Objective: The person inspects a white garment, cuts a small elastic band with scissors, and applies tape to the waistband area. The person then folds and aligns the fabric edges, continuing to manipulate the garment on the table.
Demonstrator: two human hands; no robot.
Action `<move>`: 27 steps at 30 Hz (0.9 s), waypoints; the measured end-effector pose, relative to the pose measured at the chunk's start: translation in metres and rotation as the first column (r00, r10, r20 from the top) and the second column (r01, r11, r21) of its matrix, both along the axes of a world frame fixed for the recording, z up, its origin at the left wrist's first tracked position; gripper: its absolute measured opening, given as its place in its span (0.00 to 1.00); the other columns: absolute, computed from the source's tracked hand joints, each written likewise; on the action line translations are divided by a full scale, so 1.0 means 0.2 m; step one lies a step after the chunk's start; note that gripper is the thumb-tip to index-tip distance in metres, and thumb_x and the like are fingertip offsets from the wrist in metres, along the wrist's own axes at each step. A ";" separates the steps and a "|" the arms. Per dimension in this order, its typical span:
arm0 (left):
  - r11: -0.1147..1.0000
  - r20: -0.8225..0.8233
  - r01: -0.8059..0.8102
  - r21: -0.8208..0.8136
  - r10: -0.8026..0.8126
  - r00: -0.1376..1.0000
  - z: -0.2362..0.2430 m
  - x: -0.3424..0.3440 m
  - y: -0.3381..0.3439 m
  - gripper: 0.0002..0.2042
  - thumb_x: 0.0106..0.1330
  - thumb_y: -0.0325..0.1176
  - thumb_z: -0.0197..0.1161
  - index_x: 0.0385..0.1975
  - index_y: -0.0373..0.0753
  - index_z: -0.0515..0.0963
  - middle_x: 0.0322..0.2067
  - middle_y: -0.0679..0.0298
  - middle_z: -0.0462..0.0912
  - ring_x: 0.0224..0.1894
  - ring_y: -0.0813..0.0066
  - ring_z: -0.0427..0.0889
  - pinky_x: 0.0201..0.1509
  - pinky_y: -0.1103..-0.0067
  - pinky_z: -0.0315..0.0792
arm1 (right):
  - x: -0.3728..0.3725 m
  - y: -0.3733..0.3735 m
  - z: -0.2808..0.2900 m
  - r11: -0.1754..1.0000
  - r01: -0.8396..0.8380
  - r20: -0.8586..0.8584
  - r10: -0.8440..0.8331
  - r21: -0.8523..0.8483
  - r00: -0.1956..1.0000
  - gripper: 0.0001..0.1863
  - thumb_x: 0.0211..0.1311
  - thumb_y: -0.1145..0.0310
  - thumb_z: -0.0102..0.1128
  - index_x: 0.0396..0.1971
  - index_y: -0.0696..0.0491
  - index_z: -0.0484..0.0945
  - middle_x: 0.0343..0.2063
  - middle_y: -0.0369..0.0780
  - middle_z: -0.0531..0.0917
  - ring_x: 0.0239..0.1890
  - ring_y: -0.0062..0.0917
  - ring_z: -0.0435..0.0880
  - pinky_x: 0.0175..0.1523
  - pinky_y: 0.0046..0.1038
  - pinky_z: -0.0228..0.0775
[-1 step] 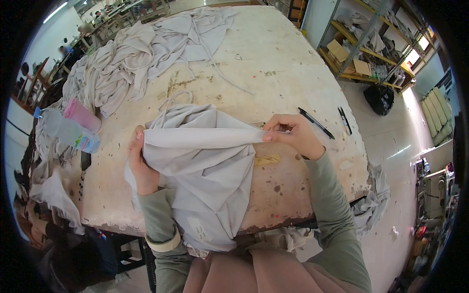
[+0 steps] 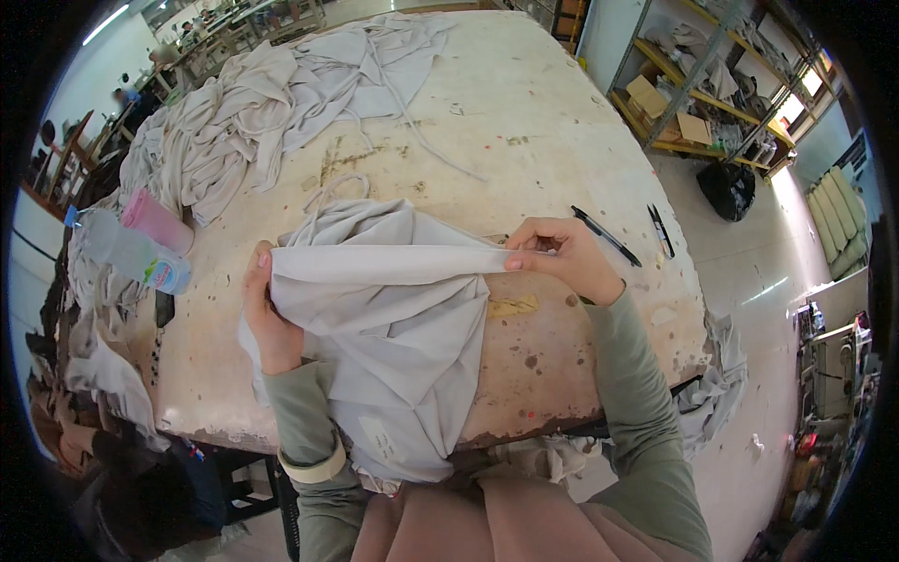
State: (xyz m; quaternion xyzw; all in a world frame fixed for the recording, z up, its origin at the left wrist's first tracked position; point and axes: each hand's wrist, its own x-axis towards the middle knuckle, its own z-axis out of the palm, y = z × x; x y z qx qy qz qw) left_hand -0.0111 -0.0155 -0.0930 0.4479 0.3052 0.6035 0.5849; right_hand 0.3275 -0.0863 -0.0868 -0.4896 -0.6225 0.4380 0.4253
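Note:
A light grey garment (image 2: 393,337) lies bunched on the table in front of me, its lower part hanging toward my lap. Between my hands its folded band (image 2: 393,265) is stretched nearly level. My left hand (image 2: 272,314) grips the band's left end, thumb on top and the other fingers partly hidden behind the cloth. At the right end, my right hand (image 2: 567,258) pinches the band between thumb and fingertips. A pale label (image 2: 379,438) shows low on the garment, and a thin grey cord (image 2: 337,183) curls out beyond its far side.
On the worn table (image 2: 524,140), a black pen (image 2: 607,236) and thread snips (image 2: 661,231) lie right of my right hand. A clear bottle (image 2: 131,251) and pink tumbler (image 2: 164,223) are at left. Grey fabric (image 2: 234,122) is heaped at far left. Metal shelving (image 2: 684,94) stands far right.
My left hand has shifted very slightly left with the band's end. My right hand keeps its pinch in almost the same place.

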 end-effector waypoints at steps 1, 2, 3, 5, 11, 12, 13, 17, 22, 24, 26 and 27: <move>1.000 0.014 0.000 -0.006 0.001 1.000 0.00 0.00 0.01 0.11 0.69 0.41 0.49 0.37 0.40 0.70 0.33 0.69 0.73 0.40 0.79 0.74 0.48 0.79 0.68 | 0.01 0.01 -0.01 0.999 0.010 0.004 -0.010 -0.037 1.000 0.07 0.54 0.69 0.68 0.30 0.56 0.82 0.23 0.29 0.78 0.28 0.09 0.71 0.33 0.15 0.62; 0.997 0.004 -0.072 -0.041 0.072 0.997 0.00 0.02 0.02 0.11 0.70 0.41 0.49 0.38 0.40 0.71 0.34 0.69 0.74 0.41 0.78 0.75 0.49 0.78 0.68 | 0.03 0.03 -0.01 1.000 -0.009 -0.017 0.009 0.016 1.000 0.07 0.54 0.68 0.67 0.31 0.55 0.82 0.23 0.29 0.78 0.28 0.09 0.71 0.32 0.16 0.62; 0.997 0.048 -0.063 -0.034 0.064 0.997 0.00 0.03 0.02 0.10 0.69 0.40 0.49 0.36 0.39 0.71 0.33 0.70 0.72 0.39 0.80 0.72 0.45 0.81 0.66 | 0.03 0.03 -0.02 0.999 -0.017 -0.028 0.018 0.032 0.999 0.08 0.55 0.68 0.67 0.32 0.55 0.82 0.24 0.29 0.78 0.28 0.09 0.70 0.32 0.16 0.62; 0.978 0.068 -0.180 -0.109 0.188 0.980 -0.01 0.06 0.03 0.09 0.69 0.38 0.49 0.33 0.39 0.70 0.29 0.72 0.69 0.34 0.85 0.68 0.39 0.86 0.63 | 0.05 0.04 -0.03 0.998 -0.020 0.015 0.019 0.063 1.000 0.07 0.55 0.69 0.66 0.33 0.55 0.82 0.26 0.30 0.77 0.29 0.10 0.70 0.33 0.16 0.61; 0.975 -0.334 -0.017 -0.222 -0.059 0.941 0.10 0.06 -0.06 0.10 0.67 0.34 0.53 0.42 0.35 0.73 0.36 0.69 0.76 0.41 0.82 0.73 0.48 0.84 0.66 | 0.10 0.07 -0.03 0.811 0.460 0.097 -0.523 0.361 0.847 0.06 0.60 0.70 0.58 0.35 0.53 0.81 0.26 0.29 0.76 0.25 0.11 0.65 0.30 0.16 0.59; 0.929 -0.514 0.298 -0.217 -0.369 0.775 0.14 0.06 -0.10 0.13 0.66 0.33 0.54 0.47 0.34 0.71 0.39 0.66 0.77 0.44 0.78 0.74 0.52 0.82 0.66 | 0.11 0.07 -0.03 0.748 0.601 -0.019 -0.622 0.283 0.783 0.06 0.61 0.71 0.56 0.34 0.53 0.81 0.25 0.29 0.76 0.24 0.11 0.65 0.29 0.16 0.58; 0.797 -0.648 0.568 -0.208 -0.547 0.531 0.16 0.10 -0.13 0.16 0.66 0.32 0.55 0.52 0.34 0.70 0.42 0.63 0.77 0.47 0.74 0.74 0.54 0.79 0.65 | 0.13 0.07 -0.02 0.668 0.720 -0.125 -0.711 0.187 0.692 0.06 0.62 0.71 0.54 0.33 0.54 0.80 0.25 0.28 0.75 0.24 0.11 0.65 0.29 0.15 0.57; -0.158 -0.704 0.987 -0.013 -0.700 -0.121 0.16 0.33 -0.28 0.23 0.65 0.34 0.58 0.59 0.34 0.66 0.54 0.51 0.72 0.60 0.59 0.69 0.63 0.68 0.60 | 0.20 0.07 0.03 0.697 0.702 -0.510 -0.554 0.148 0.657 0.08 0.65 0.72 0.47 0.33 0.56 0.77 0.24 0.26 0.74 0.22 0.06 0.62 0.25 0.13 0.50; 0.677 -0.606 0.736 0.017 -0.578 0.546 0.26 0.43 -0.18 0.19 0.63 0.31 0.59 0.54 0.37 0.72 0.52 0.58 0.75 0.56 0.63 0.70 0.61 0.74 0.61 | 0.12 0.00 0.08 0.832 0.484 -0.445 -0.338 0.271 0.830 0.06 0.61 0.72 0.56 0.37 0.56 0.76 0.25 0.28 0.76 0.24 0.07 0.65 0.28 0.12 0.52; 0.752 -0.680 0.448 0.483 0.001 0.733 0.26 0.55 -0.09 0.16 0.63 0.31 0.59 0.51 0.38 0.75 0.49 0.60 0.77 0.53 0.68 0.73 0.57 0.76 0.65 | 0.06 -0.05 0.11 0.881 0.383 -0.368 -0.271 0.276 0.889 0.09 0.59 0.73 0.59 0.40 0.56 0.75 0.25 0.28 0.76 0.25 0.07 0.66 0.30 0.11 0.54; 0.719 -0.710 0.565 0.405 -0.142 0.690 0.24 0.62 -0.02 0.15 0.66 0.34 0.56 0.50 0.36 0.75 0.50 0.60 0.76 0.53 0.71 0.73 0.57 0.77 0.64 | 0.02 -0.11 0.14 0.931 0.263 -0.391 -0.150 0.254 0.908 0.18 0.58 0.74 0.60 0.49 0.55 0.70 0.24 0.28 0.76 0.27 0.08 0.67 0.32 0.12 0.55; 0.696 -0.726 0.624 0.356 -0.214 0.654 0.24 0.64 0.01 0.15 0.67 0.36 0.55 0.50 0.36 0.75 0.51 0.60 0.76 0.53 0.72 0.73 0.57 0.78 0.63 | 0.02 -0.12 0.16 0.940 0.236 -0.365 -0.135 0.247 0.921 0.20 0.58 0.74 0.61 0.50 0.55 0.68 0.24 0.29 0.76 0.26 0.08 0.67 0.32 0.12 0.55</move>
